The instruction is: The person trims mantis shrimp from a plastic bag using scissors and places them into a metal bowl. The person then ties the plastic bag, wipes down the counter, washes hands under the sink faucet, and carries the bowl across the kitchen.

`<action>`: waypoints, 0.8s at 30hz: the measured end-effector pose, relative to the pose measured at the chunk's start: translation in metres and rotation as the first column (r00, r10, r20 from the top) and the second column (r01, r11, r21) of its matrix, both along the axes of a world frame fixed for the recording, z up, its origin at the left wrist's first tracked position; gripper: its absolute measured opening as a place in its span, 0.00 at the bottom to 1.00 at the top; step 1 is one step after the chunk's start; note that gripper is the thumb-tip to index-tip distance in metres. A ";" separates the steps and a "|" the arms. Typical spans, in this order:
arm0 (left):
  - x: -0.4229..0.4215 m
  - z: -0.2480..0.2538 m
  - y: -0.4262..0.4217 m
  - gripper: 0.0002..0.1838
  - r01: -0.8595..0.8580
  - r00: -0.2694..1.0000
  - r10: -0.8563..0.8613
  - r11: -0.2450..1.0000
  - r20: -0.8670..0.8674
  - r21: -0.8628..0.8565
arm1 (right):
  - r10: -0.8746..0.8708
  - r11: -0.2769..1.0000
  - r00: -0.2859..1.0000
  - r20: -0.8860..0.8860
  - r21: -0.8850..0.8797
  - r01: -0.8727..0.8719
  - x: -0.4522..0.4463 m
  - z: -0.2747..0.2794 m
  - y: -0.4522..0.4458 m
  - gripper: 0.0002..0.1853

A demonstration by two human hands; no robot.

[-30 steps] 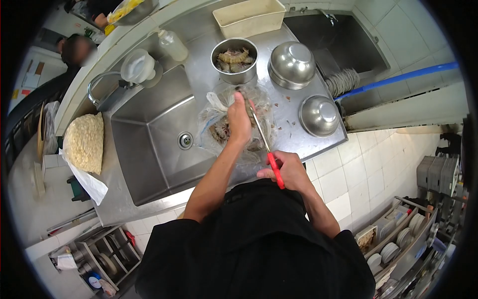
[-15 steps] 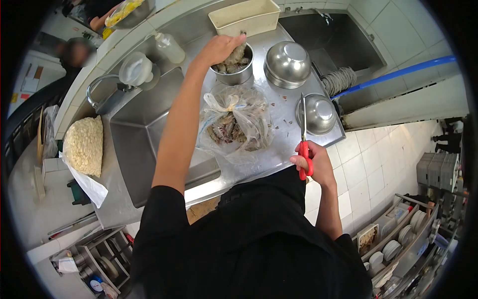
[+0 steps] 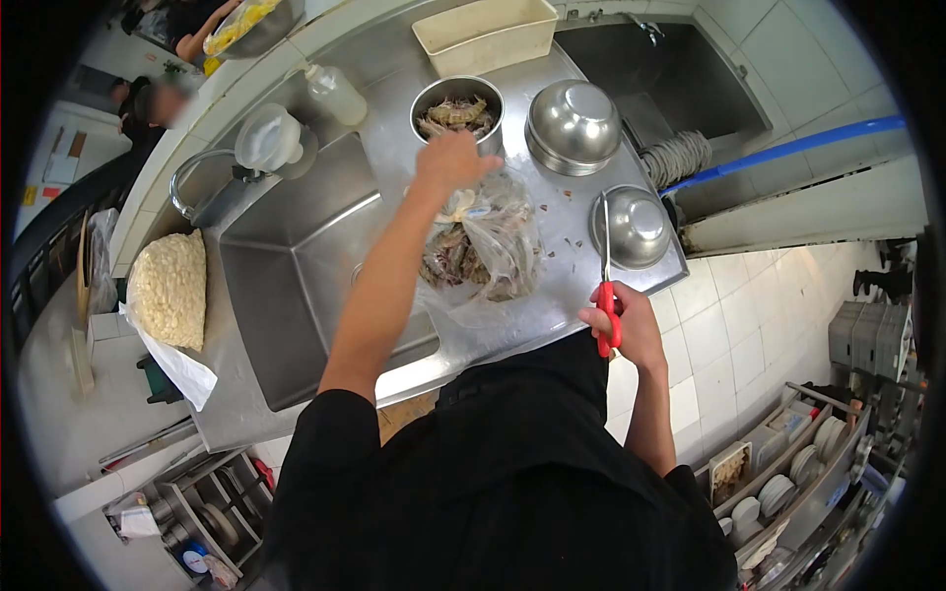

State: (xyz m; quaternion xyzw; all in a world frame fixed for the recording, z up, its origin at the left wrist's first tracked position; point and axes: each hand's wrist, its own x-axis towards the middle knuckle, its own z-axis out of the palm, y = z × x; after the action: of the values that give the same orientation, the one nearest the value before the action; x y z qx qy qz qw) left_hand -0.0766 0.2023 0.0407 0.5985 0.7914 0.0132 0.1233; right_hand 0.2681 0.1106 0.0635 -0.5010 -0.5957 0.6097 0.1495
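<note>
My left hand (image 3: 455, 163) is over the near rim of a round steel pot (image 3: 498, 108), with its thumb apart from the rest. Its other fingers are partly hidden, and nothing shows in it. In the pot lie brownish shellfish (image 3: 458, 111) that look like mantis shrimp. Just below this hand sits a knotted clear plastic bag (image 3: 498, 241) with more of the shellfish inside. My right hand (image 3: 631, 325) grips red-handled scissors (image 3: 608, 320), blades pointing away from me and looking closed. Their tip overlaps an upturned steel bowl (image 3: 633, 227) in view.
Upturned stacked bowls (image 3: 574, 123) stand right of the pot, a cream tub (image 3: 485, 39) behind it. A sink basin (image 3: 286, 295) lies left, with a bag of pale pieces (image 3: 168, 291) beside it. Dark bits dot the counter. A person (image 3: 158, 108) stands at far left.
My left hand has left the pot's interior and come back toward me, over the near rim. The shellfish it held now lies in the pot. My right hand stays nearly still with the scissors.
</note>
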 end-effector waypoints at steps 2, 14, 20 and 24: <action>0.016 -0.031 -0.006 0.21 -0.056 0.998 0.055 0.992 0.018 0.110 | 0.004 1.000 1.000 -0.020 0.026 -0.004 -0.003 0.001 0.001 0.19; 0.155 -0.047 -0.059 0.12 0.228 0.956 -0.240 0.970 0.167 0.087 | -0.146 0.989 0.987 -0.061 0.029 0.148 0.030 0.031 0.003 0.18; 0.099 0.005 -0.115 0.18 -0.122 0.707 -0.249 0.879 0.662 0.461 | -0.157 0.985 0.988 0.003 0.068 0.157 0.048 0.038 -0.005 0.20; 0.030 -0.039 -0.151 0.22 0.004 0.905 -0.028 0.998 0.424 0.056 | -0.080 0.996 0.996 0.030 0.043 0.079 0.039 0.030 -0.001 0.20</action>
State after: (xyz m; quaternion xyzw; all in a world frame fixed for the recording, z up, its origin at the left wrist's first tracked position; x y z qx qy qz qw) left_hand -0.0461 0.0515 0.0017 0.5910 0.7400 0.1635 0.2764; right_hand 0.3069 0.1093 0.0936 -0.5306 -0.5901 0.5829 0.1747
